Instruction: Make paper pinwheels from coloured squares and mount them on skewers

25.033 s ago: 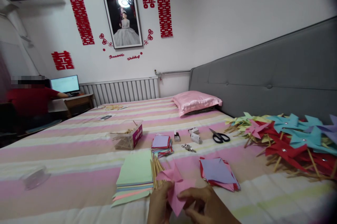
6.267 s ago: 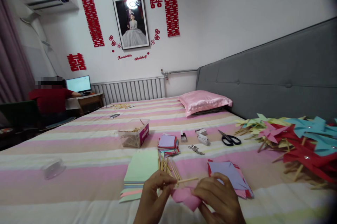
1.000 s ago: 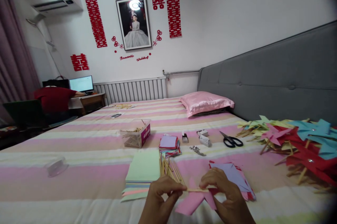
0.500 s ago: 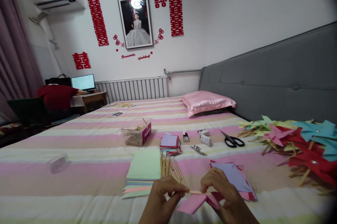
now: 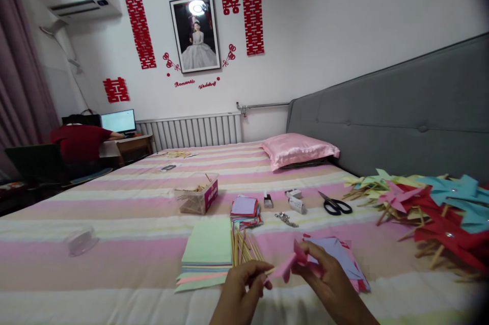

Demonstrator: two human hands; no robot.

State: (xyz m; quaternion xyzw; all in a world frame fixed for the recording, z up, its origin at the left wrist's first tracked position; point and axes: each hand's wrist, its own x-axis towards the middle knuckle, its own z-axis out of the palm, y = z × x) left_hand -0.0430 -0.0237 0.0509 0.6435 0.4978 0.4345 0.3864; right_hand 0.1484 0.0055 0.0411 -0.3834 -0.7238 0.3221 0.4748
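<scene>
Both hands (image 5: pixel 290 284) near bed edge (image 5: pixel 114 309)

Two hands: left hand (image 5: pixel 239 292), right hand (image 5: pixel 330 284). One pink pinwheel (image 5: pixel 287 265) between them. One pair of scissors (image 5: pixel 335 206), one pillow (image 5: pixel 298 149), one stick box (image 5: pixel 196 199), three paper stacks, one pinwheel heap (image 5: pixel 431 208) at the bed's right edge.

paper stack (image 5: pixel 208 251) left, pinwheel pile (image 5: pixel 431 213) right
</scene>
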